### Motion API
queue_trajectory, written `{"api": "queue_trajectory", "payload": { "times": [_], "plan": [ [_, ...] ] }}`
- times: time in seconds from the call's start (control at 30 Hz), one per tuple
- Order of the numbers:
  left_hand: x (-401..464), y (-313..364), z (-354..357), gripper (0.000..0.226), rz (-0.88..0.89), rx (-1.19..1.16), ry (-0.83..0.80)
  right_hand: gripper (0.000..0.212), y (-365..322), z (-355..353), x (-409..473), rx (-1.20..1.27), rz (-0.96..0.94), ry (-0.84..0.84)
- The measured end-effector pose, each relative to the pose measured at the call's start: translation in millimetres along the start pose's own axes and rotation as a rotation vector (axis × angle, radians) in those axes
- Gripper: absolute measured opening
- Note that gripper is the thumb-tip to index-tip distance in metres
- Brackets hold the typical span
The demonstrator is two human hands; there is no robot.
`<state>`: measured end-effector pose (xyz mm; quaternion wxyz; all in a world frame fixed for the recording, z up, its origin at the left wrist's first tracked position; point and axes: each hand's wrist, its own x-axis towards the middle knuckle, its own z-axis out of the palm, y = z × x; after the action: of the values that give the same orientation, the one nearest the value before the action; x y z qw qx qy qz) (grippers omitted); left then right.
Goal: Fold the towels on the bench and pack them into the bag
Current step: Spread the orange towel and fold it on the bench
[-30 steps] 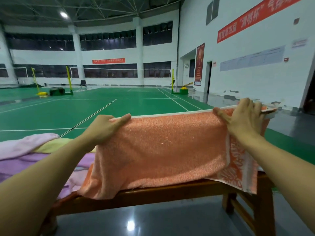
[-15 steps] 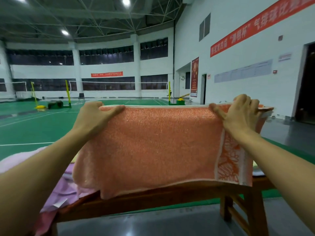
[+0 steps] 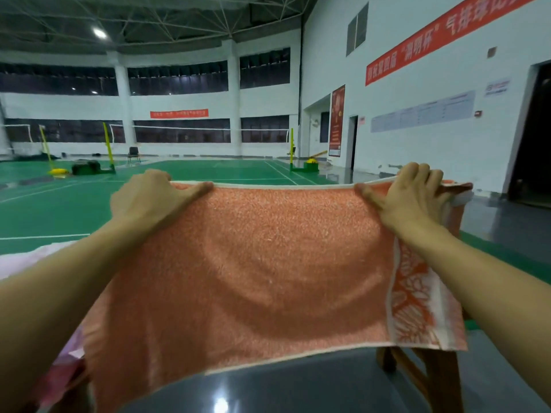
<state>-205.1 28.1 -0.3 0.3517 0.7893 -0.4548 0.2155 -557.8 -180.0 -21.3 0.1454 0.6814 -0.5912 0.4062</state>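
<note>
Hall: a green sports court [image 3: 185, 201] is stretching away behind, with net posts and a white wall [image 3: 417, 93] on the right carrying a red banner; its far details are too small to read.
Orange towel [image 3: 256, 272]: it is hanging spread out in the air in front of the camera, held by its top edge, its patterned border [image 3: 414, 308] showing at the right end; its lower left corner is blurring into the frame's bottom edge.
Tabletop: the towel is hiding nearly all of it; only a wooden leg [image 3: 429, 380] is showing below the towel's right corner.
Other towels: a pale pink patch [image 3: 32, 260] is peeking out at the left, mostly covered by the forearm and the orange towel.
Left hand [image 3: 149, 198]: its grip is pinching the towel's top left corner, thumb lying along the front.
Right hand [image 3: 408, 198]: its grip is pinching the top right corner; the fingers are curling behind the cloth.
Bag: not in view.
</note>
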Motion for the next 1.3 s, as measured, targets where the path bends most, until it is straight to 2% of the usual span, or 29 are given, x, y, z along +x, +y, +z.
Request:
{"api": "queue_trajectory", "payload": {
  "times": [0.13, 0.23, 0.37, 0.53, 0.73, 0.87, 0.93, 1.07, 1.2, 1.3],
  "plan": [
    [10.3, -22.4, 67.8, 0.086, 0.000, 0.077, -0.045, 0.107, -1.3, 70.7, -0.4, -0.056, -0.029, -0.122],
    [16.6, -38.6, 119.4, 0.086, 0.016, 0.221, -0.035, 0.111, -2.0, 125.6, -2.7, -0.091, -0.025, -0.188],
    [28.5, -57.0, 199.5, 0.084, -0.044, 0.329, -0.117, 0.116, -1.3, 204.6, -3.7, -0.169, -0.025, -0.314],
    [27.4, -78.6, 269.4, 0.079, -0.056, 0.422, -0.217, 0.113, 9.0, 270.0, -7.8, -0.298, -0.065, -0.398],
    [30.5, -100.4, 327.7, 0.093, -0.065, 0.505, -0.448, 0.110, 15.9, 321.1, -10.5, -0.339, -0.098, -0.491],
    [26.8, -100.9, 330.4, 0.100, -0.130, 0.527, -0.561, 0.093, 22.5, 324.6, -11.5, -0.287, -0.105, -0.511],
    [26.8, -97.4, 324.0, 0.093, -0.090, 0.500, -0.533, 0.087, 21.9, 317.4, -8.7, -0.284, -0.139, -0.509],
    [12.0, -74.5, 304.9, 0.072, 0.121, 0.359, -0.365, 0.085, 16.1, 304.6, -10.3, -0.281, -0.236, -0.473],
    [-11.5, -7.6, 300.3, 0.066, 0.205, 0.162, -0.468, 0.085, 24.5, 284.2, -8.2, -0.304, -0.289, -0.465],
    [-27.3, 62.6, 308.4, 0.055, 0.135, -0.127, -0.495, 0.079, 36.2, 260.7, 6.5, -0.252, -0.276, -0.384]
  ]
}}
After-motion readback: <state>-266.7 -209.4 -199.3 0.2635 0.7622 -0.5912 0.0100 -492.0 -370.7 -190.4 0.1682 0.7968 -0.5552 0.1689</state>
